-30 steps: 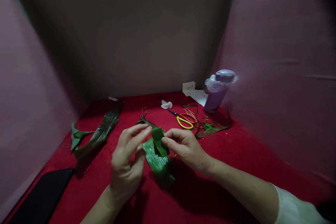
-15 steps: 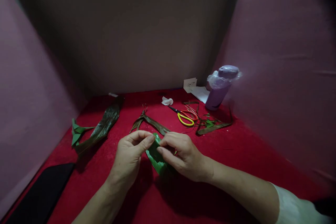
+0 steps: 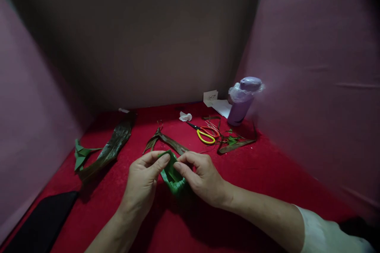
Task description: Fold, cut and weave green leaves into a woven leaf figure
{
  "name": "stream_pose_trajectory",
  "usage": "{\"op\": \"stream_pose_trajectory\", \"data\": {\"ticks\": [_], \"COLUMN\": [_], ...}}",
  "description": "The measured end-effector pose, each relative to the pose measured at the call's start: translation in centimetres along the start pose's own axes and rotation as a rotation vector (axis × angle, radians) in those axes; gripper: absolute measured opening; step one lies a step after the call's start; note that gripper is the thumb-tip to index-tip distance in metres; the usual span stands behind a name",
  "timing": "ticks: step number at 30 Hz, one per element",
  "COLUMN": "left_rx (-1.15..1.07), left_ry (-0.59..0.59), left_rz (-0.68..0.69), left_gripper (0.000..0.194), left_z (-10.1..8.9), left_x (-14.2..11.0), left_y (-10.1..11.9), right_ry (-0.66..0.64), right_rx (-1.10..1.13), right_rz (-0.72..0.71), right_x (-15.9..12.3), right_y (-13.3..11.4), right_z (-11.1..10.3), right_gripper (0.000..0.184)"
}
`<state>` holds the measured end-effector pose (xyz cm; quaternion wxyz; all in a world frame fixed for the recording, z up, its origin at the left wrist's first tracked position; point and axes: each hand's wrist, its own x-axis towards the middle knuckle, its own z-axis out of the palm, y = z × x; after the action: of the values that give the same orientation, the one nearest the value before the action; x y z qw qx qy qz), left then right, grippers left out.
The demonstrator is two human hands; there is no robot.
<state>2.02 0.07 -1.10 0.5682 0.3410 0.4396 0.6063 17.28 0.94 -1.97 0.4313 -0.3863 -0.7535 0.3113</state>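
Observation:
Both hands hold a shiny green folded piece (image 3: 175, 187), hollow like a small pouch; I cannot tell if it is leaf or plastic. Its upper left edge is pinched between thumb and forefinger of my left hand (image 3: 145, 176). My right hand (image 3: 204, 178) grips the right side of its rim with thumb and forefinger, the other fingers curled. Just beyond lies a dark dried leaf strip (image 3: 169, 142), forked at its far tip. Scissors (image 3: 206, 135) with one red and one yellow handle loop rest further off to the right.
At left lie a long dark leaf (image 3: 114, 142), a green folded leaf shape (image 3: 81, 155) and a flat black object (image 3: 44, 221). Toward the back right are a crumpled white tissue (image 3: 185, 116), leaf scraps (image 3: 234, 142), white papers (image 3: 221, 107) and a purple bottle (image 3: 240, 106) with plastic wrap.
The green piece has turned so that more of its hollow inside shows. Both hands keep hold and have shifted slightly. The whole view has swung a little to the right.

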Motion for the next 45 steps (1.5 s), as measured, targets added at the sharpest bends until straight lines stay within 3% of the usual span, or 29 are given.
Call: {"op": "stream_pose_trajectory", "data": {"ticks": [8, 12, 15, 16, 18, 21, 25, 29, 33, 34, 37, 39, 42, 45], "left_rx": [-0.034, -0.032, -0.063, -0.074, -0.094, -0.113, -0.150, -0.187, -0.206, -0.208, -0.186, -0.155, -0.121, -0.110], "left_ry": [0.057, 0.098, 0.103, 0.095, 0.074, 0.039, -0.005, -0.032, -0.048, -0.043, -0.028, -0.024, -0.018, -0.014], "left_rz": [-0.019, 0.026, 0.013, 0.005, -0.007, -0.038, -0.095, -0.114, -0.107, -0.105, -0.085, -0.063, -0.043, -0.035], "left_gripper": [0.027, 0.025, 0.026, 0.026, 0.024, 0.022, 0.021, 0.020, 0.018, 0.019, 0.019, 0.018, 0.017, 0.016], "left_z": [0.2, 0.1, -0.1, -0.2, -0.3, -0.4, -0.5, -0.8, -1.0, -1.0, -0.8, -0.7, -0.7, -0.8], "left_x": [0.0, 0.2, 0.3, 0.4, 0.4, 0.5, 0.6, 0.6, 0.5, 0.4, 0.3, 0.3, 0.4, 0.6], "left_y": [0.2, 0.5, 0.7, 0.7, 0.7, 0.5, 0.5, 0.6, 0.8, 0.9, 1.1, 1.1, 1.1, 1.0], "right_ry": [0.051, -0.074, -0.102, -0.111, -0.147, -0.222, -0.270, -0.261, -0.268, -0.284, -0.323, -0.360, -0.379, -0.238], "right_rx": [0.012, -0.165, -0.825, -0.904, -0.972, -1.002, -0.969, -0.854, -0.618, -0.501, 0.320, 0.598, 0.778, 0.730], "right_rz": [-0.012, -0.067, 0.152, 0.221, 0.305, 0.369, 0.402, 0.415, 0.382, 0.358, 0.347, 0.379, 0.416, 0.412], "right_x": [-0.1, 1.9, 4.6, 5.4, 6.6, 7.7, 9.0, 9.7, 8.0, 7.1, 3.9, 2.1, 0.3, -0.4], "right_y": [0.1, 1.0, 3.0, 3.9, 5.8, 7.8, 8.5, 7.6, 5.5, 4.9, 2.9, 1.7, 0.8, 0.6], "right_z": [0.6, -1.8, -5.0, -5.9, -7.1, -7.2, -6.7, -8.1, -8.6, -8.2, -5.6, -3.7, -2.1, -1.9], "right_gripper": [0.017, 0.029, 0.027, 0.023, 0.021, 0.028, 0.031, 0.035, 0.047, 0.050, 0.041, 0.043, 0.047, 0.034]}}
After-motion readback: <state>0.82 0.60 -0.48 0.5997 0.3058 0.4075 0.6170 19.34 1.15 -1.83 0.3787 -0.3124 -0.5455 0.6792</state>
